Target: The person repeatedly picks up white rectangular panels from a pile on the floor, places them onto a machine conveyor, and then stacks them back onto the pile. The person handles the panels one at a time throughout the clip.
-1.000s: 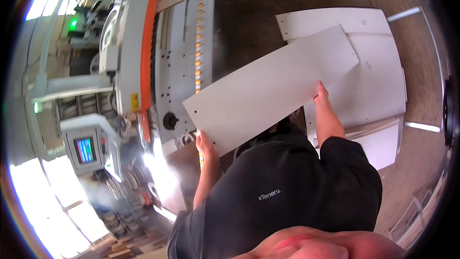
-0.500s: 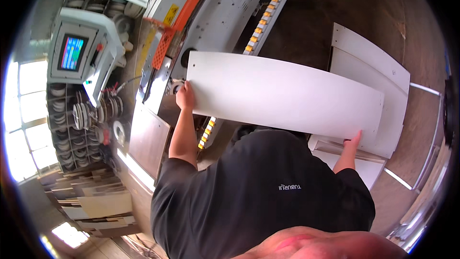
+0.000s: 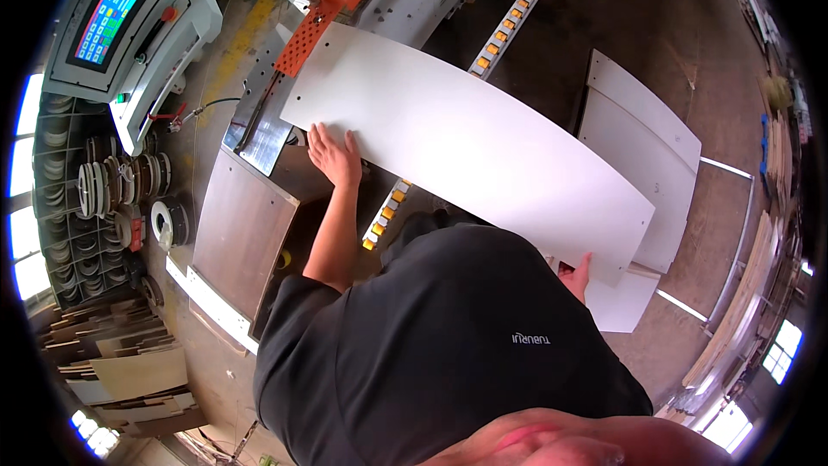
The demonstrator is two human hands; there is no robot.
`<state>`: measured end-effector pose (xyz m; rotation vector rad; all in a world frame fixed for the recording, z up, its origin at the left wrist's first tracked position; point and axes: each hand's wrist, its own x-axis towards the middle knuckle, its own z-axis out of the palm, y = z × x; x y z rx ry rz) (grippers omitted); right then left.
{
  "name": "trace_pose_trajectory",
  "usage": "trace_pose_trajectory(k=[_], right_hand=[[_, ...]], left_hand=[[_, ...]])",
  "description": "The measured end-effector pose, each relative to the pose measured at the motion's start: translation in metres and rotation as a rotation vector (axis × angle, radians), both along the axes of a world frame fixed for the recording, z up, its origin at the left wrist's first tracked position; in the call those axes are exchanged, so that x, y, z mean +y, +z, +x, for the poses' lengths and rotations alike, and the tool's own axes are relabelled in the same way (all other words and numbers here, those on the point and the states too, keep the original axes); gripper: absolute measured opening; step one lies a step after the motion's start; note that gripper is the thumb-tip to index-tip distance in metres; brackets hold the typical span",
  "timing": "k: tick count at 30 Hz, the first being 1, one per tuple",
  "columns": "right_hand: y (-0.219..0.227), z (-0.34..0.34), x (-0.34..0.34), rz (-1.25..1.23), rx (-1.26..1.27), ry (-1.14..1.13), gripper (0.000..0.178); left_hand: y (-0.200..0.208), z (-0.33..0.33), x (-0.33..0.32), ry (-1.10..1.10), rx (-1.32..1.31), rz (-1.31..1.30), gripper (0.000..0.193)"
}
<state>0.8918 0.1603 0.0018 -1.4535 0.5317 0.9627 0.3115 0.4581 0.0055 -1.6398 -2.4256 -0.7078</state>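
Note:
A long white panel with small drilled holes near its ends slants across the view. Its far left end lies at the machine's orange perforated guard, beside a shiny metal plate. My left hand is open, fingers spread, resting at the panel's near edge close to that end. At the other end my right hand grips the near edge, thumb on top and the other fingers mostly hidden beneath. Under the panel runs a rail with yellow rollers.
More white panels are stacked at right. A control console with a lit screen stands at upper left, above racks of tape rolls. A brown cabinet stands left of my arm. Board offcuts lie at lower left.
The panel has tilted, its left end moving up to the orange guard. My left hand has let go of the corner and spread its fingers at the edge. My right hand keeps its grip.

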Motion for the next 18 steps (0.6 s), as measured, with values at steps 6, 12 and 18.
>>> trace_pose_trajectory(k=[6,12,18], right_hand=[[-0.006,-0.052,-0.025,0.046,0.252,0.25,0.05],[0.055,-0.112,-0.014,0.025,0.413,0.358,0.05],[0.004,-0.097,-0.014,-0.003,0.232,0.174,0.054]], left_hand=[[-0.009,0.005,-0.031,0.165,-0.774,-0.049,0.086],[0.009,0.0,-0.024,0.162,-1.307,0.104,0.075],[0.012,0.007,-0.01,0.144,-1.451,0.155,0.075]])
